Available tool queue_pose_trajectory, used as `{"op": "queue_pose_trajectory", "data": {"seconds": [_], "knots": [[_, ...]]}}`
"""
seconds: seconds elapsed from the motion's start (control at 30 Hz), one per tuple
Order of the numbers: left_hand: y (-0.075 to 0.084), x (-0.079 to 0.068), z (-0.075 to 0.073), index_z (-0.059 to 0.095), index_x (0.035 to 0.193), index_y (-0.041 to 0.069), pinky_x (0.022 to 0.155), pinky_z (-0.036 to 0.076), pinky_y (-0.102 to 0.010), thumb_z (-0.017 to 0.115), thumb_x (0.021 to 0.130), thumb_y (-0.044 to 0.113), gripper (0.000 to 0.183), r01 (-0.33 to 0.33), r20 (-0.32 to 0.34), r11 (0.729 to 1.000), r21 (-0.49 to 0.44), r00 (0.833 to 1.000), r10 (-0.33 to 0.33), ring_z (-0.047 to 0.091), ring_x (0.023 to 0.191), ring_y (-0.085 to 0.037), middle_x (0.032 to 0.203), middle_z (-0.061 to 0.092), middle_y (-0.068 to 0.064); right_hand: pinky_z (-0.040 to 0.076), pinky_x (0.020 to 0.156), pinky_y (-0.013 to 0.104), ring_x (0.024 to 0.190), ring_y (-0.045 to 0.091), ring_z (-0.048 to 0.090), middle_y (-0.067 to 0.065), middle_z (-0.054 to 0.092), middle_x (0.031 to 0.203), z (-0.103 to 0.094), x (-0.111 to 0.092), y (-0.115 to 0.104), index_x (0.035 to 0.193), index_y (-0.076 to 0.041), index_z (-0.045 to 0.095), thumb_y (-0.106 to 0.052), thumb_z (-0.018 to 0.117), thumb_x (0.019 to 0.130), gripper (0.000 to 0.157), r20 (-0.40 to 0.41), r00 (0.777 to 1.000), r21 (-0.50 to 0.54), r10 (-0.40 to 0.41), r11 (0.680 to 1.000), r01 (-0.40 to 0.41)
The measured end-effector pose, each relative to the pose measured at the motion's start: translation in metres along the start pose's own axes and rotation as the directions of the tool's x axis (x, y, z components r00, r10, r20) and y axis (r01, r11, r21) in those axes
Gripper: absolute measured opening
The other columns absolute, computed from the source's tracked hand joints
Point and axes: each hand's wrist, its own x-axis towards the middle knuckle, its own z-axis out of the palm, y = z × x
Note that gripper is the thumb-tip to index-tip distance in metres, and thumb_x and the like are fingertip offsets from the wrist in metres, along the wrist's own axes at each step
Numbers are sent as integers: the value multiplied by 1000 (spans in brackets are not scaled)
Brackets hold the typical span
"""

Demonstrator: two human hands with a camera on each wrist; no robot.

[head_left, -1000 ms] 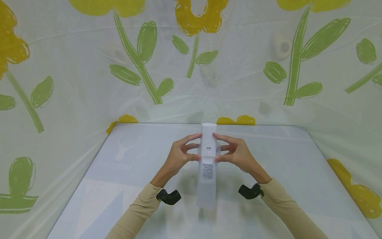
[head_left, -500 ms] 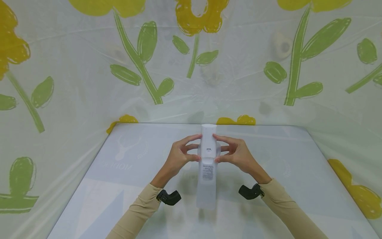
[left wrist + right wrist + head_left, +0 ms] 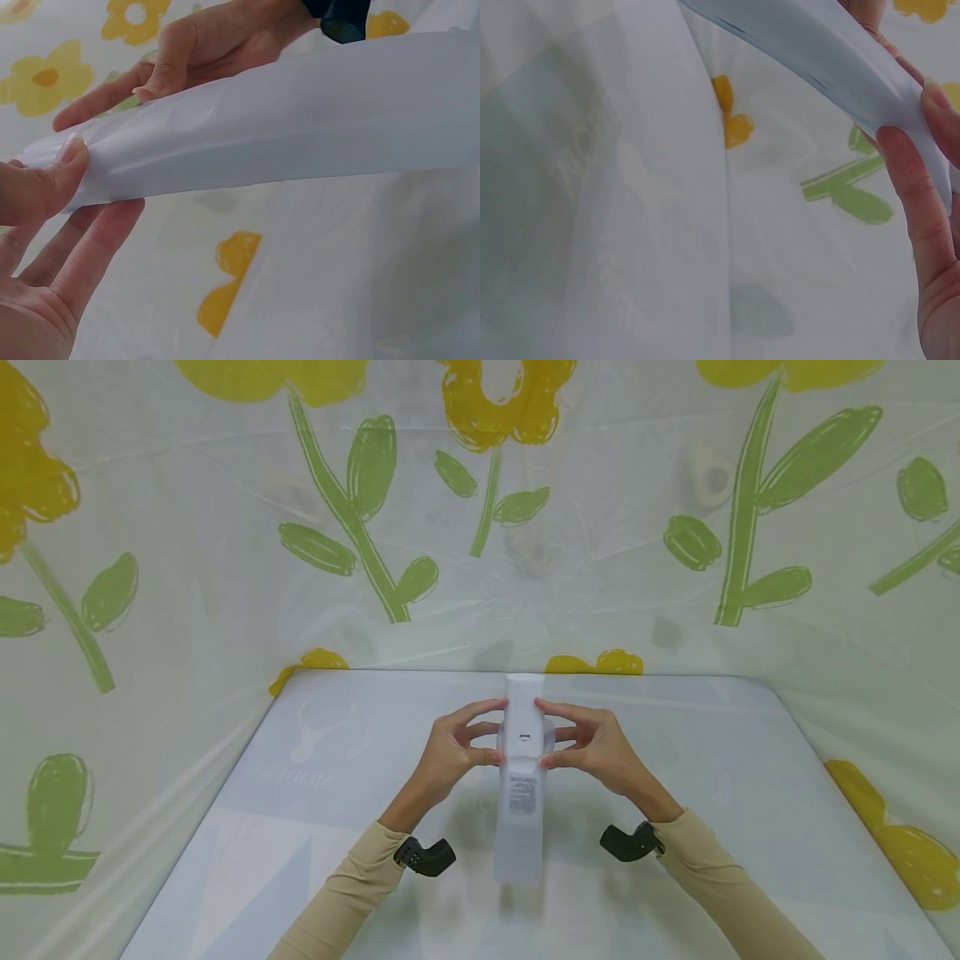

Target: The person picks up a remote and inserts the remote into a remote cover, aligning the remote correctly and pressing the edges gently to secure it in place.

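Observation:
In the head view both hands hold a long white device with a small port and a printed label on the face toward me. Its lower part is a plain, pale slab, and a rounded, see-through part juts out behind it on both sides. Fingertips and thumb of my left hand grip its left edge. Opposite, my right hand grips the right edge the same way. The left wrist view shows the device's smooth side between the fingers. In the right wrist view, fingers and thumb touch the device near one end.
Beneath the hands is a pale table with faint printed marks. A whitish sheet with yellow flowers and green leaves hangs behind and around it. Black wrist cameras sit at both cuffs.
The upper end and port of the device have sunk very slightly in the head view, as if tilting a little. Both hands keep their grip and barely move.

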Motion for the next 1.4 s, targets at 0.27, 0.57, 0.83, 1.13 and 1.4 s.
{"op": "queue_pose_trajectory", "data": {"seconds": [0.27,0.57,0.83,1.13,1.4], "knots": [[-1,-1,0,50,124,10,73,51,-41,70,67,-7,62,-1,-9,1000,12,1000,1,53,105,-27,129,46,-4,51,70,40,94,25,60,4,43,132,0,-1,0,129,-17,46,-8,73,69,66,3,1000,0,-2,1000,2],[-1,-1,0,51,123,9,73,51,-41,71,67,-6,62,-4,-6,1000,4,1000,4,53,105,-27,128,47,-4,51,71,41,95,26,59,4,44,132,-1,-1,2,129,-16,46,-7,73,69,66,10,1000,18,9,1000,-10],[0,-1,1,51,123,9,72,51,-42,70,67,-6,60,-12,-2,1000,8,1000,12,54,104,-27,127,47,-5,51,70,40,94,26,60,4,44,131,-1,-2,3,128,-16,47,-8,73,69,65,4,1000,8,3,1000,-3],[-2,-1,0,48,125,10,73,51,-41,68,70,-6,60,-7,21,1000,-4,1000,7,51,107,-27,130,44,-3,51,71,40,95,26,59,1,40,134,1,0,3,131,-19,43,-6,71,71,67,17,1000,-13,-20,1000,20],[-2,-2,-2,47,127,12,76,50,-41,65,74,-4,59,-2,38,999,43,999,0,50,109,-26,132,42,0,51,72,40,98,31,56,0,28,140,7,-2,-15,137,-17,31,5,66,73,77,99,995,-9,2,1000,-1]]}}
